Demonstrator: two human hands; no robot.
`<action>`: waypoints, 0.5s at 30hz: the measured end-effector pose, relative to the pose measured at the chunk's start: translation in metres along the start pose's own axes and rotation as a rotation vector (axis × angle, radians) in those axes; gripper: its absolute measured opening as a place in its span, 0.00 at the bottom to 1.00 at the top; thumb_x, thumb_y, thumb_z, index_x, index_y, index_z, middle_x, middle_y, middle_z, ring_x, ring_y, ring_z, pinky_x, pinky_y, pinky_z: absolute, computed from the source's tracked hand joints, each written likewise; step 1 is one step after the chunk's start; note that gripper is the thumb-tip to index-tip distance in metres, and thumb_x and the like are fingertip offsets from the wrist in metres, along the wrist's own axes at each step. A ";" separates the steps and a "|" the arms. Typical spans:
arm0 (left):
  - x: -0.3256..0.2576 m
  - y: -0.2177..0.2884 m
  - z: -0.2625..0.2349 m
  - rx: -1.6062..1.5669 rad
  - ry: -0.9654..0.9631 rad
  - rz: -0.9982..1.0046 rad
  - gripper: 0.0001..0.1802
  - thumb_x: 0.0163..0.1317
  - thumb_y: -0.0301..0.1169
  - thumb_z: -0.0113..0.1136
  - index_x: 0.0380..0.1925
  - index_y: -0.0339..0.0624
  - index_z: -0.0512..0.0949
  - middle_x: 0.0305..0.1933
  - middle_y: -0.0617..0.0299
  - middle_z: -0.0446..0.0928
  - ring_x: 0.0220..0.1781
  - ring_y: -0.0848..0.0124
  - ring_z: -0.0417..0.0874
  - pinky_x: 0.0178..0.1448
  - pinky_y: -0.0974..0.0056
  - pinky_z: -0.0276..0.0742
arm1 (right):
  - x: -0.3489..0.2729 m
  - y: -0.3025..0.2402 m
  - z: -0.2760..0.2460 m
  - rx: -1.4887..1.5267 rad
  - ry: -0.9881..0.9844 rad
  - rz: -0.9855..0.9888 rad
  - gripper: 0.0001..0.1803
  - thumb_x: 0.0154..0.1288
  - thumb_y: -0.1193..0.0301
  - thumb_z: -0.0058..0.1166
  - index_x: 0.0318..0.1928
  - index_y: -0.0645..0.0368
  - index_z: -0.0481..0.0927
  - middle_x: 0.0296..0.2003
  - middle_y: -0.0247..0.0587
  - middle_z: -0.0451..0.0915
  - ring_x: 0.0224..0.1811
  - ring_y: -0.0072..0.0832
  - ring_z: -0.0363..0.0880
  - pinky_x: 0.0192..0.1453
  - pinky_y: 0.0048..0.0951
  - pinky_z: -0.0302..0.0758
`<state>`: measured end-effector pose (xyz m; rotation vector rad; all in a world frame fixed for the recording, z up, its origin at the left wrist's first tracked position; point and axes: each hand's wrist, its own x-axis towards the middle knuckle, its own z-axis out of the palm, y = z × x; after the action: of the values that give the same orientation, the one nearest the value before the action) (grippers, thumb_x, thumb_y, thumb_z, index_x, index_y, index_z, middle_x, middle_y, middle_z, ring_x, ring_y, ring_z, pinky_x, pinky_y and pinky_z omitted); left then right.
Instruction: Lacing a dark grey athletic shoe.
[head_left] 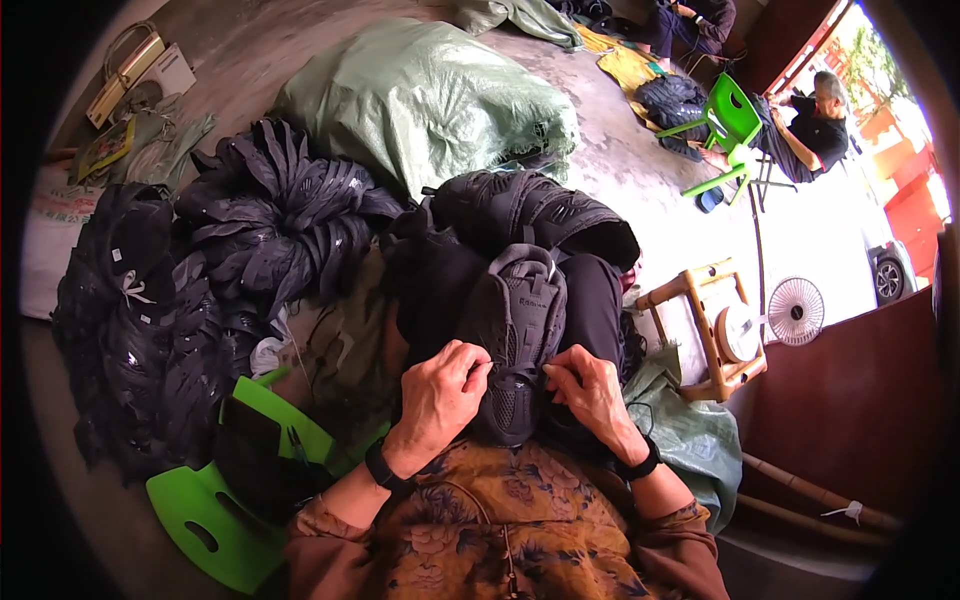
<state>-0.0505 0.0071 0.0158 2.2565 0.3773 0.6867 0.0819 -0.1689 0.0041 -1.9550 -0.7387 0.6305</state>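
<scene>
A black shoe upper [519, 310] lies on my lap, its opening away from me and its mesh toe toward my body. My left hand [441, 396] is closed in a pinch at the upper's left edge. Across from it, my right hand [592, 392] pinches at the right edge. Whatever sits between the fingertips is too small to make out. More black shoe uppers [535, 212], nested in a row, rest over my knees just beyond.
Bundles of black uppers [285, 205] are heaped at left, near a green plastic chair [215, 520]. Beyond lies a pale green woven sack [420, 95]. A bamboo stool [715, 330] and a fan [797, 311] stand at right. A person [815, 130] sits at far right.
</scene>
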 end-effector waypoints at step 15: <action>0.017 0.005 -0.006 0.520 -0.179 0.540 0.04 0.51 0.26 0.59 0.27 0.40 0.76 0.47 0.52 0.74 0.60 0.56 0.72 0.56 0.52 0.73 | 0.003 -0.012 -0.009 -0.610 0.131 -0.465 0.18 0.53 0.72 0.65 0.46 0.54 0.78 0.54 0.44 0.76 0.56 0.42 0.77 0.53 0.40 0.76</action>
<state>-0.0402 0.0145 0.0294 2.9340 -0.1804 0.6984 0.0872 -0.1668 0.0180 -2.2146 -1.3621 -0.0199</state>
